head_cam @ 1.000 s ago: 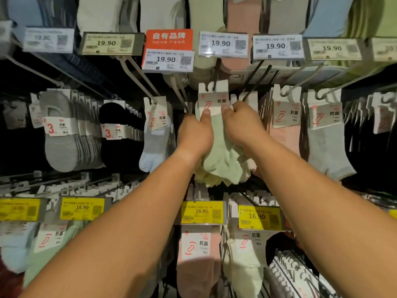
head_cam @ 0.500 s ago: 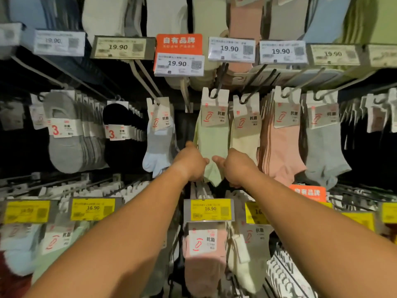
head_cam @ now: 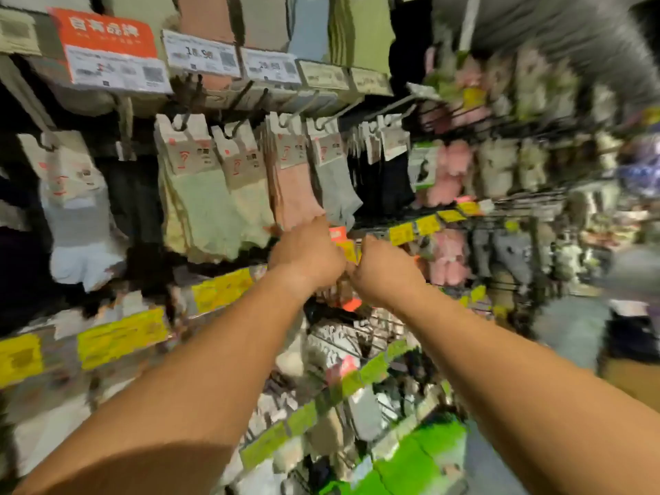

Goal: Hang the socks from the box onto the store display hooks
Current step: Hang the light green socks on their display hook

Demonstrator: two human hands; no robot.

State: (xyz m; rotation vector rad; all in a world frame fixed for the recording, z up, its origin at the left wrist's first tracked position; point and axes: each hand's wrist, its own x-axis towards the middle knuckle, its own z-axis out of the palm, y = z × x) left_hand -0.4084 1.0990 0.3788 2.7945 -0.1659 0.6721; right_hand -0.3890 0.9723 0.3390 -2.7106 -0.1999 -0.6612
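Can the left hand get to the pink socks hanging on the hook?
Probably yes. The left hand sits just under the toe end of the pink socks on their hook, and nothing shows between them. The picture is blurred, so touching or apart cannot be told.

shelving: dark wire racks (head_cam: 507, 209) | labels: yellow price tags (head_cam: 221, 289), orange sign (head_cam: 107, 33) | view: motion-blurred

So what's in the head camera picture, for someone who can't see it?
Two hands, left and right, reach out close together below hanging socks: light green socks, pink socks and grey socks. The picture is blurry, with yellow price tags beneath.
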